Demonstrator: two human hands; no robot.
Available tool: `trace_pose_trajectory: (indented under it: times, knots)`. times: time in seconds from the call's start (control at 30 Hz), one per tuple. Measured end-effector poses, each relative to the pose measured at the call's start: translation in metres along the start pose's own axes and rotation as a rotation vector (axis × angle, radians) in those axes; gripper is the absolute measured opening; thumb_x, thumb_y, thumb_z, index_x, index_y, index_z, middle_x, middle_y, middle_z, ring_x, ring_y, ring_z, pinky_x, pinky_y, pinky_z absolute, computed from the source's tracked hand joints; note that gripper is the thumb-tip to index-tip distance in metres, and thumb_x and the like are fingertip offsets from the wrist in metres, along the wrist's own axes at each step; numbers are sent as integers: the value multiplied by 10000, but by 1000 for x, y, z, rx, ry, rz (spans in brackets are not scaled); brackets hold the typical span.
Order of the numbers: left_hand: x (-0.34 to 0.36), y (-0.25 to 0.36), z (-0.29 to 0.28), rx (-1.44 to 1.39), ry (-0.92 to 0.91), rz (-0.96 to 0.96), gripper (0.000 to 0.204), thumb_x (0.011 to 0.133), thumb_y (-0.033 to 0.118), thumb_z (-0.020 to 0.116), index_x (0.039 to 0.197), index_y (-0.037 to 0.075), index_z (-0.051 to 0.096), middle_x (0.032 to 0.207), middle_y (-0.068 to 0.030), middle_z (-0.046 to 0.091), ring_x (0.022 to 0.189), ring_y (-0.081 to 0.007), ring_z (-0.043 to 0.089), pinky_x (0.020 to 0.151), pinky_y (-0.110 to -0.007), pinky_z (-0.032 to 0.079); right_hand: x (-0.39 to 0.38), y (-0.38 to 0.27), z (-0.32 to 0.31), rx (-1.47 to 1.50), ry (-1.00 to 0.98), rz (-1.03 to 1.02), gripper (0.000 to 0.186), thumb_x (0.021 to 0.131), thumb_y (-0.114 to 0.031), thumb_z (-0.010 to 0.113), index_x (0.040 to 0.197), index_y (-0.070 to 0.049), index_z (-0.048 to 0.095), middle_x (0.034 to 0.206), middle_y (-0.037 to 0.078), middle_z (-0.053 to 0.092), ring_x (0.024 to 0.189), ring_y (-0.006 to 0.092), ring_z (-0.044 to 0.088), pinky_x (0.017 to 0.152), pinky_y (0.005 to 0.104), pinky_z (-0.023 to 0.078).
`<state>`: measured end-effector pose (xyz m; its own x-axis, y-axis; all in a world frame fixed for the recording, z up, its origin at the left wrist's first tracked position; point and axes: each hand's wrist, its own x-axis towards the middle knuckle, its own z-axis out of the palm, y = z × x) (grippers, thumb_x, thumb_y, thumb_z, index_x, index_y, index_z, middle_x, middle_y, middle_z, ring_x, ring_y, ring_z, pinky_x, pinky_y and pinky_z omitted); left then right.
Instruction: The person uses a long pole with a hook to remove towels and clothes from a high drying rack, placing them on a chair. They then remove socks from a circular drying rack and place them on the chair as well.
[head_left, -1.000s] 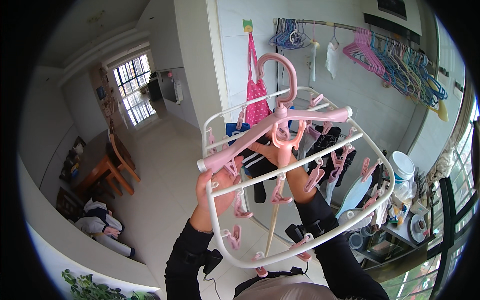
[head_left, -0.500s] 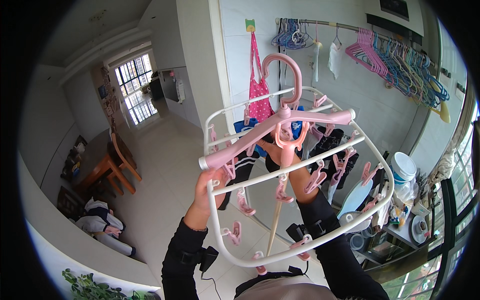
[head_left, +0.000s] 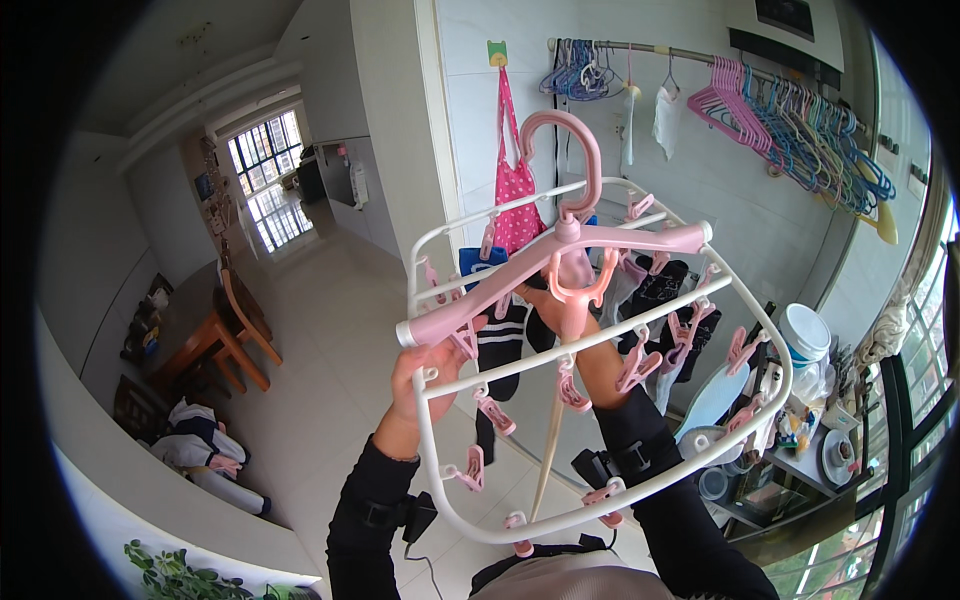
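Note:
A folding drying hanger with a white oval frame [head_left: 600,500], pink arms [head_left: 650,238] and a pink hook [head_left: 590,150] fills the middle. My left hand [head_left: 425,378] is closed at its left side, thumb and fingers pinching a pink clothespin [head_left: 463,340]. Beside those fingers hangs a black sock [head_left: 502,345] with white stripes. Behind the pink arm, my right hand [head_left: 553,303] reaches in close to dark cloth; its fingers are mostly hidden. A pole [head_left: 545,470] with a pink forked top [head_left: 585,290] stands in front of the right hand.
More pink clothespins [head_left: 635,368] dangle from the frame. Dark socks [head_left: 660,285] and a blue cloth [head_left: 480,262] hang on its far side. Hangers [head_left: 800,125] fill a wall rail [head_left: 640,47]. At right, a white bucket [head_left: 803,332] stands near a cluttered counter; a wooden chair [head_left: 245,310] is far left.
My left hand has shifted slightly right and its fingers now reach up to the clothespin. The striped sock hangs straighter and more of it shows. The hanger has barely moved.

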<state>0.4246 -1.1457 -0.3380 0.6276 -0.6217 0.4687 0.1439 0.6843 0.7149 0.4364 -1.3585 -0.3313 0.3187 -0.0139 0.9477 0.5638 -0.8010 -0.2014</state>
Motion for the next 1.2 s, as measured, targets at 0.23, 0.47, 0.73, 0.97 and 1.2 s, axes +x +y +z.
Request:
trace_pose_trajectory:
  times: [0.23, 0.47, 0.73, 0.97, 1.2]
  knots:
    - [1, -4, -4, -63, -27, 8, 796, 697, 424, 542, 1300, -16, 263, 1283, -192, 360, 1109, -228, 428, 867, -291, 393, 4, 6, 12, -91, 12, -83, 530, 753, -333, 602, 1203, -130, 410, 1139, 5, 509, 1087, 144, 446, 915, 495, 262]
    - [-1, -11, -8, -55, -5, 49, 759, 678, 417, 526, 1287, 18, 312, 1297, -174, 360, 1099, -193, 429, 855, -332, 398, 1, -1, -5, 151, -171, 190, 377, 805, -187, 554, 1135, -47, 437, 1025, 61, 518, 939, 142, 498, 782, 341, 380]
    - [0, -12, -12, -105, -27, 122, 476, 670, 219, 464, 1119, 62, 451, 1181, -66, 447, 1104, -190, 381, 923, -326, 272, -48, -20, -45, 532, -13, 743, 223, 864, -107, 469, 1055, 6, 448, 980, 103, 501, 829, 133, 507, 685, 255, 418]
    - [6, -2, -15, -20, -20, 108, 487, 628, 156, 446, 1103, 53, 466, 1159, -70, 466, 1055, -191, 413, 920, -330, 278, -91, -62, -77, 264, -63, 507, 111, 809, -112, 597, 811, -7, 561, 676, 23, 524, 633, 102, 494, 595, 225, 407]
    - [16, 3, -17, -7, -14, 83, 547, 615, 171, 456, 1141, 23, 448, 1204, -105, 429, 1106, -213, 386, 912, -328, 300, -77, -80, -87, 827, -292, 450, 472, 703, -80, 712, 1112, -19, 486, 885, 28, 528, 772, 76, 488, 679, 201, 396]
